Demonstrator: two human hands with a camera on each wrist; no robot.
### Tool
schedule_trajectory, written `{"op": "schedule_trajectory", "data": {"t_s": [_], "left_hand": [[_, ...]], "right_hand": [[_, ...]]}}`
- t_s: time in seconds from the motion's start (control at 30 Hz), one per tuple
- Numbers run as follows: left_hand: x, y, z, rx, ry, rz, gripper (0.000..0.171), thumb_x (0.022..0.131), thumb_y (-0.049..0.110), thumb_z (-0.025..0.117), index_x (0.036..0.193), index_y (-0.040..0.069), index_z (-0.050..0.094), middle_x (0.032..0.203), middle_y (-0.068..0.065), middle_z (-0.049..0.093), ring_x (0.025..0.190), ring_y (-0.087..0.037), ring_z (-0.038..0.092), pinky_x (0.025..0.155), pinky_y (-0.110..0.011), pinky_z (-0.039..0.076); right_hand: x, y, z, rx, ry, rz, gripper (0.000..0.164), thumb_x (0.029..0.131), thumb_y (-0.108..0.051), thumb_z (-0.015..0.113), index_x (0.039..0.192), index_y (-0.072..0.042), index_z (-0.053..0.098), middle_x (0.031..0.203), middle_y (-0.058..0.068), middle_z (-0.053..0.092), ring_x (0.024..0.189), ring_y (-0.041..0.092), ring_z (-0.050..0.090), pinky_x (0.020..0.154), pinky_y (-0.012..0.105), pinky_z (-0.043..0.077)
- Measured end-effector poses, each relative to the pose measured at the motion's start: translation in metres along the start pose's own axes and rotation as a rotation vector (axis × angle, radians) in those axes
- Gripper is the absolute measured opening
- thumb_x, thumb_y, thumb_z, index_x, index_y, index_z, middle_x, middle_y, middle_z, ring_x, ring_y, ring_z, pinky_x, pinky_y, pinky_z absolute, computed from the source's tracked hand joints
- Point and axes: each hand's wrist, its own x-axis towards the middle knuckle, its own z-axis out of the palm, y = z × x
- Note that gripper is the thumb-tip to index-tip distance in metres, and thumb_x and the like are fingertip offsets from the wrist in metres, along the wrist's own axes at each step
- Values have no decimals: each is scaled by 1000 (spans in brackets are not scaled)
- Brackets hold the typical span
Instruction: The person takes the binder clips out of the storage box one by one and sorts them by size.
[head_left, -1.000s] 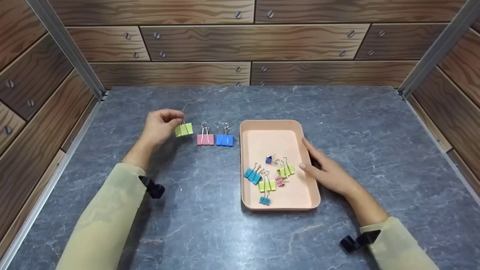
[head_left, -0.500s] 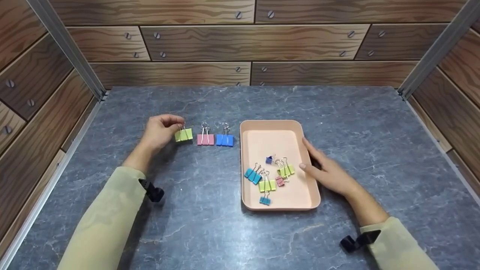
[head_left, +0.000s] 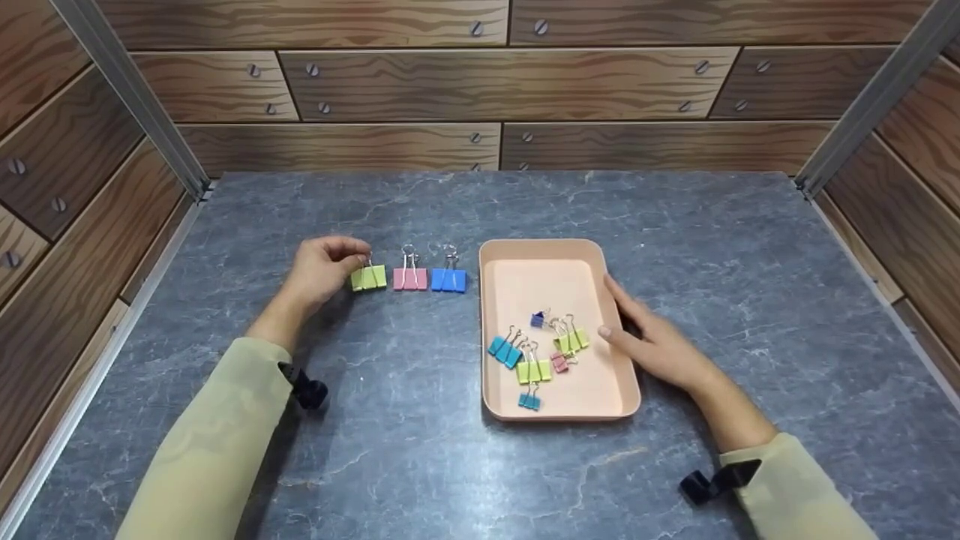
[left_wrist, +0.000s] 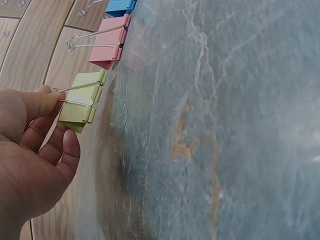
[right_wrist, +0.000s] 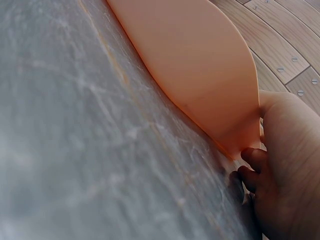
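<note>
My left hand (head_left: 322, 268) pinches the wire handles of a light green binder clip (head_left: 368, 278) between thumb and fingers. In the left wrist view this clip (left_wrist: 82, 97) stands upright, its lower edge close to the tabletop. Just right of it stand a pink binder clip (head_left: 410, 279) and a blue binder clip (head_left: 448, 280), handles up, in one row. My right hand (head_left: 660, 349) holds the right side of a peach tray (head_left: 540, 246), thumb over the rim and fingers along the outer wall. The right wrist view shows fingertips against that wall (right_wrist: 200, 65).
Inside the tray lie several more binder clips: a teal one (head_left: 505, 352), two green ones (head_left: 534, 371), and small pink (head_left: 560, 363), dark blue (head_left: 538, 320) and teal (head_left: 529, 402) ones. Wood-patterned walls (head_left: 390, 82) enclose the grey marbled table (head_left: 405, 450) at back and sides.
The left hand has come down toward the near side with the green binder clip, bringing it level with the pink and blue clips. The right hand and tray stay put.
</note>
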Motion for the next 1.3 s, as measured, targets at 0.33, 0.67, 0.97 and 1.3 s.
{"op": "schedule_trajectory", "data": {"t_s": [0.33, 0.67, 0.97, 1.3], "left_hand": [[0, -5, 2, -12, -10, 1, 20, 100, 2, 68, 116, -8, 75, 109, -17, 77, 90, -11, 64, 77, -19, 51], [0, -8, 5, -38, -6, -17, 22, 101, 0, 67, 119, -10, 73, 111, -17, 75, 93, -12, 63, 80, -20, 50], [1, -5, 6, -40, -19, -28, 24, 100, -1, 67, 122, -9, 73, 117, -20, 74, 95, -13, 64, 81, -19, 51], [-10, 18, -7, -65, 37, 39, 30, 100, 1, 67, 128, -10, 69, 123, -25, 70, 97, -12, 63, 82, -18, 52]], "right_hand": [[0, 1, 0, -9, -2, 20, 79, 106, -41, 64, 171, -29, 20, 173, 20, 21, 157, 46, 22, 125, 65, 16], [0, 0, 0, 3, -11, 21, 78, 107, -41, 63, 171, -29, 20, 173, 20, 20, 158, 45, 20, 125, 65, 15], [-2, 1, -1, 2, 1, 20, 79, 107, -41, 64, 171, -29, 19, 173, 19, 20, 158, 44, 21, 126, 63, 16], [-1, -2, -1, 3, -2, 27, 80, 106, -42, 64, 171, -29, 19, 174, 19, 20, 158, 43, 20, 126, 62, 15]]}}
